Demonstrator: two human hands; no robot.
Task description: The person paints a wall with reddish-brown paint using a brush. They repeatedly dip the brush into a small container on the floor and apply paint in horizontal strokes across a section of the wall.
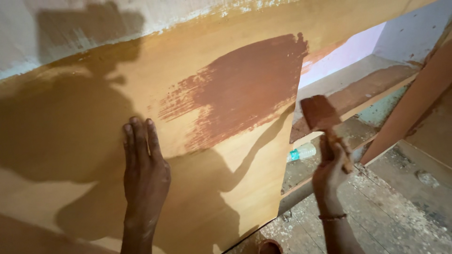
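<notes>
**Brush off the board, left hand flat on plywood**

Plywood sheet point(94, 117) fills the left and centre of frame, leaning against a whitewashed wall point(28, 33) at upper left. Its right edge runs down from about upper centre-right to the bottom centre, where the lower corner meets the floor. Right of that edge is open room: dusty concrete floor point(400, 211) at lower right, speckled with debris.

Reddish-brown stain patch point(245, 89) sits centre to upper centre on the sheet, streaky on its left side, reaching the right edge. The rest of the sheet is bare tan wood with my shadow across it.

My left hand point(143, 169) is at lower centre-left, open flat, fingers together and pointing up, palm pressed on the bare wood just below and left of the patch.

My right hand point(332, 167) is at centre-right, closed around the handle of a wide paintbrush point(320, 113). The bristles are loaded with the same brown stain, held up off the sheet, just right of its edge, not touching it. Bangle on that wrist.

A plastic bottle point(301, 151) lies on the floor just past the sheet's edge, left of my right hand. Stained wooden boards point(358, 94) lie behind the brush at upper right; another brown panel point(414, 103) leans at far right, narrowing the space there.
</notes>
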